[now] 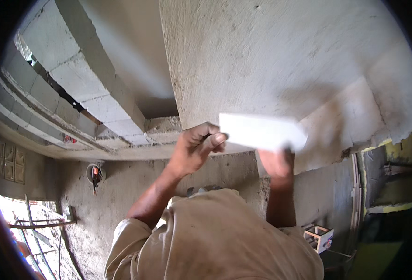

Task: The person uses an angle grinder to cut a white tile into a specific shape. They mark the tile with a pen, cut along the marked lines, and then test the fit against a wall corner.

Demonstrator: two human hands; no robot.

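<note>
A bright white flat strip (259, 130), with a slanted right end, is held up in front of the plastered wall (243, 56). It looks overexposed, so I cannot make out its material. My left hand (194, 147) is closed on the strip's left end, pinching it between thumb and fingers. At the lower edge near the other end is my right hand (278, 163), smeared by motion. Its fingers are partly hidden by the strip, and I cannot tell whether they grip it.
Grey blocks (96, 93) form a ledge at upper left. A bucket (95, 172) with tools in it stands on the floor below. A small wooden frame-like stool (318, 238) is at lower right, near upright poles (356, 186). Bars (40, 225) cross a bright area at lower left.
</note>
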